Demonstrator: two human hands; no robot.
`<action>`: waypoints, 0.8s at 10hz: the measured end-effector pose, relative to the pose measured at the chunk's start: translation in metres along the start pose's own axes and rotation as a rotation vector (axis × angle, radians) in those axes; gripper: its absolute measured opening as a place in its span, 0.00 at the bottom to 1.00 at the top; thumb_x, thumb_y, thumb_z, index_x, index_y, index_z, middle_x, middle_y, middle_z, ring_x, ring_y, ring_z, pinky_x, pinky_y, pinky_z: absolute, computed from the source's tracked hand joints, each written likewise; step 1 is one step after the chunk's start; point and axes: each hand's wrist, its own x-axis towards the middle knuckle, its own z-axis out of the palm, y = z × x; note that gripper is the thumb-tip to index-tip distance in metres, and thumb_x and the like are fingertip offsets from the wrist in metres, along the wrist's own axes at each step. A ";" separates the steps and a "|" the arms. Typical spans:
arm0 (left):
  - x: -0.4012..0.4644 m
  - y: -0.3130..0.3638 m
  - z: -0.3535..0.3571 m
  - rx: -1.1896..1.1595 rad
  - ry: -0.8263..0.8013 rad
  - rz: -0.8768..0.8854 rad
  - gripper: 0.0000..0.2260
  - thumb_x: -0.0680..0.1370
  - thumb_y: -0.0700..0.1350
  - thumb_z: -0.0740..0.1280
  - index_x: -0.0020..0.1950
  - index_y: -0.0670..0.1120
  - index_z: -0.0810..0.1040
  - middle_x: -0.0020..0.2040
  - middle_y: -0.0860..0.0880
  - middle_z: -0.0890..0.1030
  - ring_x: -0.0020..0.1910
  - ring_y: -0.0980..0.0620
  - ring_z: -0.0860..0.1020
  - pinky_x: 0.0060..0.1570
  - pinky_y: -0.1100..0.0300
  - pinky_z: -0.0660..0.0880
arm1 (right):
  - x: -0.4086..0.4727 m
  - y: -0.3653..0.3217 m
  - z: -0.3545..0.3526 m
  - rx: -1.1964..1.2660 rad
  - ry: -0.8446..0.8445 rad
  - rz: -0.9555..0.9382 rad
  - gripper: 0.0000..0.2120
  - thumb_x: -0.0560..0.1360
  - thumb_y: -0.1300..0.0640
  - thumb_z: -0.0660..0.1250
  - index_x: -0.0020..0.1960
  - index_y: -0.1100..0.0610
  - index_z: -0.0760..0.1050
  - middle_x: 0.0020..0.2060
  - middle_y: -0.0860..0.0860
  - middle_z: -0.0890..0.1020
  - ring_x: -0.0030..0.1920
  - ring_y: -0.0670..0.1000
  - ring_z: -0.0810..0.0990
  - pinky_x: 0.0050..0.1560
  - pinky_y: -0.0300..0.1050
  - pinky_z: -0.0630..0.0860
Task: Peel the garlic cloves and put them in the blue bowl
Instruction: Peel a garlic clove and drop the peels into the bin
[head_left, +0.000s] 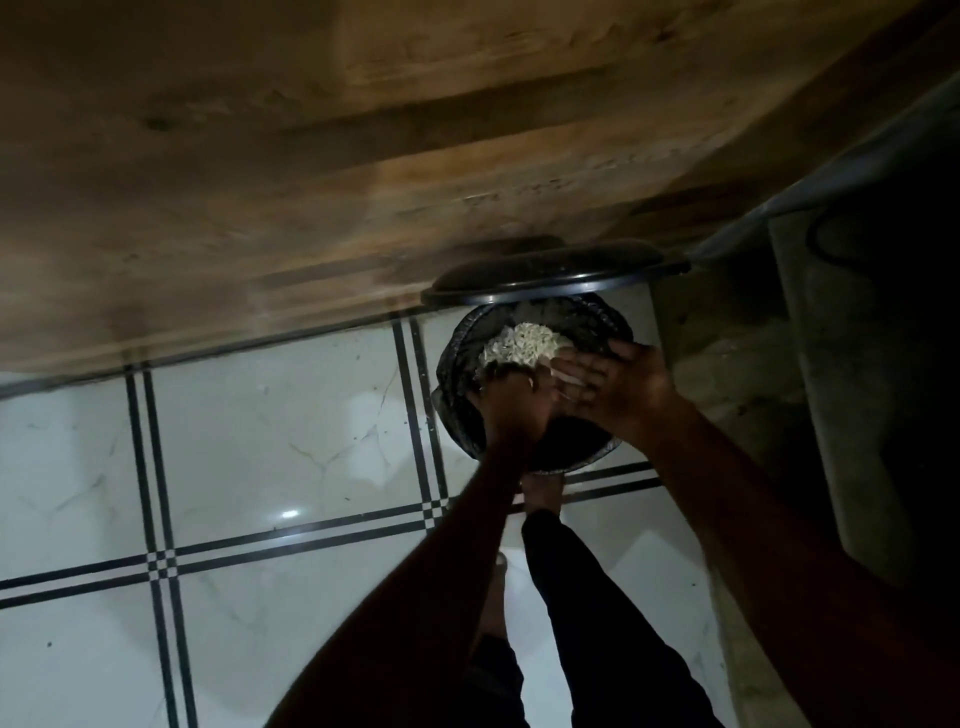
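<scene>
Floor: white marble-look tiled floor (249, 452) with paired black grout stripes; it fills the left and lower part of the view.
Wall: brown wooden panel (311, 156) across the top, meeting the floor along a dark edge.
Bin: round black waste bin lined with a dark plastic bag (457, 410), standing on the floor against the wooden panel; its black hinged lid (550, 273) is raised and leans back on the panel.
Garlic skins: pale heap of papery garlic peelings (522, 347) lying inside the bin, at its far side.
Left hand: left hand (511, 405) held over the bin mouth, back toward the camera; whether its fingers are curled or loose cannot be told in the dim, blurred view.
Right hand: right hand (608, 387) held over the bin's right rim, palm turned inward toward the left hand, fingers straight and released; a few pale scraps cling at the fingers, close to the heap.
Feet: bare foot (543, 493) just before the bin, dark trouser leg (587, 613) behind it.
Right edge: grey concrete-like surface (727, 364) beside the bin, in deep shadow.
Blue bowl, peeled cloves: outside this view.
</scene>
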 end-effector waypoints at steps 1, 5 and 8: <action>-0.040 0.041 -0.010 -0.164 -0.107 0.309 0.23 0.84 0.59 0.50 0.72 0.52 0.72 0.68 0.45 0.75 0.67 0.46 0.73 0.68 0.49 0.68 | 0.007 -0.015 -0.024 0.144 -0.116 -0.160 0.13 0.74 0.54 0.66 0.52 0.62 0.80 0.44 0.59 0.84 0.45 0.57 0.84 0.43 0.45 0.80; -0.082 0.065 -0.100 -0.255 0.028 0.226 0.10 0.80 0.43 0.67 0.60 0.46 0.83 0.59 0.47 0.84 0.58 0.51 0.80 0.62 0.59 0.73 | -0.134 0.002 0.012 -0.375 0.108 -0.322 0.20 0.84 0.51 0.56 0.61 0.64 0.77 0.59 0.62 0.81 0.60 0.62 0.79 0.66 0.58 0.74; -0.258 0.212 -0.238 -0.486 -0.112 0.558 0.07 0.82 0.46 0.67 0.55 0.52 0.84 0.50 0.59 0.85 0.51 0.63 0.81 0.50 0.66 0.77 | -0.389 0.017 0.002 -0.421 0.136 -0.863 0.12 0.81 0.61 0.63 0.53 0.70 0.81 0.40 0.59 0.86 0.40 0.56 0.84 0.46 0.48 0.81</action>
